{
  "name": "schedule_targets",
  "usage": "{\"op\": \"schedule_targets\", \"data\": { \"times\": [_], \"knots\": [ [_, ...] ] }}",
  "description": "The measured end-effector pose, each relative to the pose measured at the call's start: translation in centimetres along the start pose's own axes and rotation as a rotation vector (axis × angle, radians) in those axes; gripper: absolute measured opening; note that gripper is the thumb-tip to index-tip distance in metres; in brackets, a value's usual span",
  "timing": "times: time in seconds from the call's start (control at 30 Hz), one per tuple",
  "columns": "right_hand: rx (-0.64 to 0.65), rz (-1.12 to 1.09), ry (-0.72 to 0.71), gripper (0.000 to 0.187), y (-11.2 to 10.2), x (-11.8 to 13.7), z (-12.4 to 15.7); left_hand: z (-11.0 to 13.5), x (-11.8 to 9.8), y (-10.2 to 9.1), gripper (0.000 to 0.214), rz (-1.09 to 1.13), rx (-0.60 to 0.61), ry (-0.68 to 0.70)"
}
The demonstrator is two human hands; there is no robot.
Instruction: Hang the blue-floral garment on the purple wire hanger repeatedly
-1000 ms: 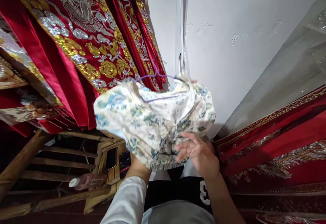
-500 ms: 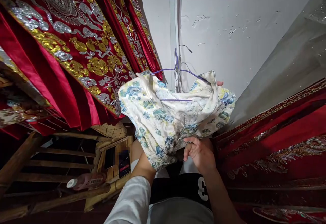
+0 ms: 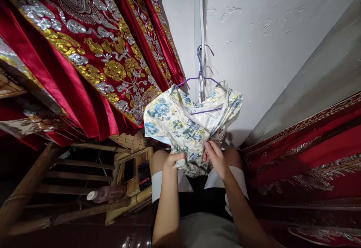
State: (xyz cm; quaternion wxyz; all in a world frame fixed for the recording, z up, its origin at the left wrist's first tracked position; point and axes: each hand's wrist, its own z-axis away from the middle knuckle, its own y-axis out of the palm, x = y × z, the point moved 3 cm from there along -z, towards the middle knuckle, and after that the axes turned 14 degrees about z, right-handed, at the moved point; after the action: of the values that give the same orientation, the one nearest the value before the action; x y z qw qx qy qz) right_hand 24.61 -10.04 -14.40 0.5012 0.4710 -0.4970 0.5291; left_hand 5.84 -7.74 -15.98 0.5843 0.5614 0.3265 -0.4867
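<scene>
Blouse (image 3: 183, 127) edge apart from rightmost drape (image 3: 316, 161)

We look fwd & down thru the one head cam, close above the lap (image 3: 194, 203), facing the white wall (image 3: 259, 60), w/ left hand (image 3: 175, 160) & right hand (image 3: 216, 158) nr, below mid-frame.

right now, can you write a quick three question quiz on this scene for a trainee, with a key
1. Multiple choice: what print does the garment have?
A) stripes
B) flowers
C) checks

2. True or false: the left hand is nearer the bottle than the right hand is.

3. Fill in the blank: the colour of the garment's hanger is ____.

Key: 1. B; 2. true; 3. purple
</scene>
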Motion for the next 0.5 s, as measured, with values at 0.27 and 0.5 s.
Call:
{"op": "schedule_targets", "data": {
  "times": [0.27,0.5],
  "knots": [
    [-0.232,0.053,-0.047,0.03,-0.5,0.6,-0.5,1.5,-0.7,2.5,0.059,0.348,-0.092,-0.135],
    [-0.18,-0.07,-0.044,0.035,-1.8,0.3,-0.8,1.2,-0.1,2.9,0.051,0.438,-0.073,-0.181]
  ]
}}
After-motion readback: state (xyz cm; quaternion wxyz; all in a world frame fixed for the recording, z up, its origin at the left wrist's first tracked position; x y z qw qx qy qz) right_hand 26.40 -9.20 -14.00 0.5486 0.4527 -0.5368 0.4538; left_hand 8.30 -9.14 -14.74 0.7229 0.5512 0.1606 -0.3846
